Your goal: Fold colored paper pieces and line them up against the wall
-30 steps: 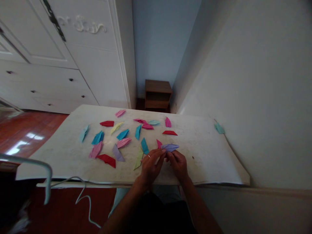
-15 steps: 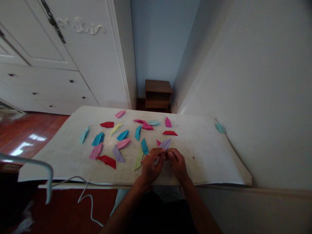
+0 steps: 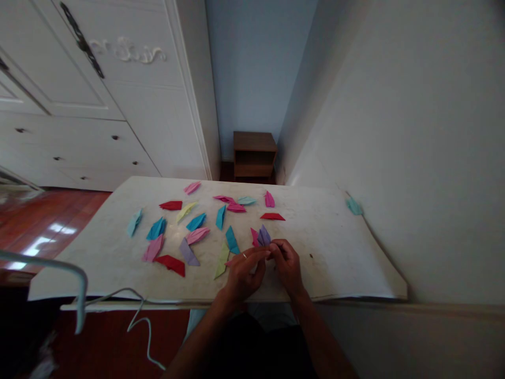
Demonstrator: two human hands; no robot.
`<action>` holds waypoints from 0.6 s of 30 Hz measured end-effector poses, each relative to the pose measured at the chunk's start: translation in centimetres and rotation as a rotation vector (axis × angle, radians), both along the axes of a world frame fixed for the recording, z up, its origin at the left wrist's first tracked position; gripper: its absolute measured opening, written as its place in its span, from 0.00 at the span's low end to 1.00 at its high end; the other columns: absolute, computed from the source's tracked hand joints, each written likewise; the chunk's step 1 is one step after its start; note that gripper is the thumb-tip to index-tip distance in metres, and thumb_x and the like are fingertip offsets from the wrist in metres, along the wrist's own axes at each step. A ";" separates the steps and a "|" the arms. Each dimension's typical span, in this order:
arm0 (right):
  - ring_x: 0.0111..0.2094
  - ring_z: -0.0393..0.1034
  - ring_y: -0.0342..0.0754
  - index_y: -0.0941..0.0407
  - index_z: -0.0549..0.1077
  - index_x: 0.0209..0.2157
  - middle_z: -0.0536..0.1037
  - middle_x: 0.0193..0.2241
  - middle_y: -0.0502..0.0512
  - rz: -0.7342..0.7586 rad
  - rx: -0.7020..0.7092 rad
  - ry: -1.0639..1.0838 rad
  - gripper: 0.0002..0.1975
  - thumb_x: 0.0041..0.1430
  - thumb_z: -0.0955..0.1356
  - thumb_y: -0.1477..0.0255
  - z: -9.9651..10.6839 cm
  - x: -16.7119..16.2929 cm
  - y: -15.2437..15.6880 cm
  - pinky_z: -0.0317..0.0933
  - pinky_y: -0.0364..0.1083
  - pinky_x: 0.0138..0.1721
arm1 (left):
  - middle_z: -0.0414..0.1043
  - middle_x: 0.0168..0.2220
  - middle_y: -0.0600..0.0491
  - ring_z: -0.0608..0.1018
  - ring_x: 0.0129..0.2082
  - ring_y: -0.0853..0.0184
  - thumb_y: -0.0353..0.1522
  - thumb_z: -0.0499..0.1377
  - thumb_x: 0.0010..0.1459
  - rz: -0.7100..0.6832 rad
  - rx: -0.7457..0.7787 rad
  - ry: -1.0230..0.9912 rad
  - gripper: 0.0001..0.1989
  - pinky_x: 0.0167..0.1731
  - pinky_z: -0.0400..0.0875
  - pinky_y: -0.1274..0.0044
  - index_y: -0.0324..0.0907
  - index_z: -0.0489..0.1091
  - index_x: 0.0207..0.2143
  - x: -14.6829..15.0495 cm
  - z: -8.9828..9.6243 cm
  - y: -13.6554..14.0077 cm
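Note:
Between my two hands is a folded purple paper piece [image 3: 264, 236], its pointed end sticking up past my fingertips. My left hand [image 3: 245, 269], with a ring on one finger, is closed on it from the left. My right hand [image 3: 286, 262] pinches its lower part from the right; the gripped end is hidden by my fingers. A magenta folded paper [image 3: 254, 236] shows just behind the purple one. Beside my left hand lie a light green folded paper [image 3: 222, 261] and a blue folded paper [image 3: 232, 240].
Several folded papers in red, pink, blue and yellow, such as a red one [image 3: 171, 265], are spread over the white tabletop [image 3: 335, 263]. A mint piece [image 3: 354, 206] lies by the right wall. A grey cable [image 3: 148, 331] hangs at the front. A brown nightstand [image 3: 254, 139] stands behind.
The purple paper has turned from leaning right to pointing more upright, and its folds look more spread. My hands stay together at nearly the same spot. The view has shifted slightly.

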State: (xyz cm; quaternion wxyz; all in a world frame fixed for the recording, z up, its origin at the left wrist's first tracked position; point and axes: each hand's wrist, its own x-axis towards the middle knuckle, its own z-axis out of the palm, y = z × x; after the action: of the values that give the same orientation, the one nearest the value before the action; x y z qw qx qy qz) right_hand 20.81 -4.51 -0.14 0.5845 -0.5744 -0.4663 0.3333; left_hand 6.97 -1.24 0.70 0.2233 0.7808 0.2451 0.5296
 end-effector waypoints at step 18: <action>0.24 0.66 0.45 0.55 0.72 0.31 0.72 0.21 0.48 0.034 0.023 -0.079 0.14 0.64 0.64 0.61 0.5 -0.2 -0.7 0.60 0.43 0.28 | 0.73 0.26 0.55 0.74 0.23 0.71 0.40 0.65 0.53 0.011 -0.796 -0.284 0.17 0.23 0.70 0.81 0.38 0.72 0.40 0.4 0.0 0.4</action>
State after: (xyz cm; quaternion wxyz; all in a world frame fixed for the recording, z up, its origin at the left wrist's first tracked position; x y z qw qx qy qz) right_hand 20.58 -5.21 0.33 0.5666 -0.5721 -0.5025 0.3149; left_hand 7.33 -0.80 0.71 0.5363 0.5516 0.4013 0.4971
